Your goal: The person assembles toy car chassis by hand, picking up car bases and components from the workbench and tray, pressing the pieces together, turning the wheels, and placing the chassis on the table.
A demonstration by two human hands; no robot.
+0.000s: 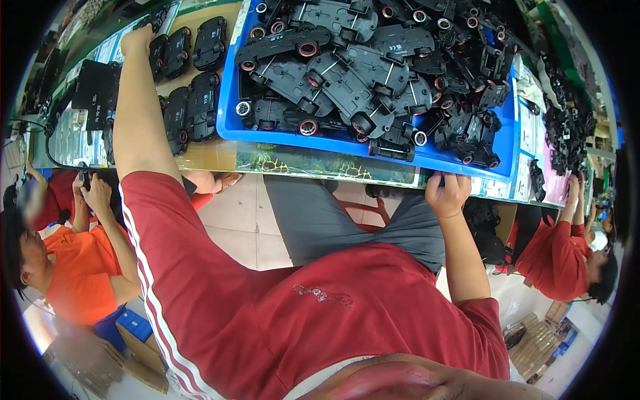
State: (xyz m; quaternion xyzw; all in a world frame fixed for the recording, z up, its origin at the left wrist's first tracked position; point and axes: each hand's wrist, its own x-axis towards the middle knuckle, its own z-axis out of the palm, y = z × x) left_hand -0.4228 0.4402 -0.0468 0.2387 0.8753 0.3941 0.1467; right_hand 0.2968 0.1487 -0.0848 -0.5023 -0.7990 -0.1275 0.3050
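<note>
My left arm stretches to the far left of the table, and my left hand (137, 41) is closed at a black toy car chassis (157, 19) there; its fingertips are small and partly hidden. Beside that arm, several similar chassis (210, 43) lie in rows on a tan board (227, 157). In front of me a blue tray (320, 141) is heaped with black chassis (347, 90) with red- or silver-rimmed wheels. My right hand (448, 193) has its fingers curled over the near table edge, just below the tray.
A black box-like thing (95, 93) with a cable stands at the left. More black parts (563, 100) are piled at the far right. A person in orange (83, 267) works at the left, another in red (553, 253) at the right. Cardboard boxes (143, 353) stand lower left.
</note>
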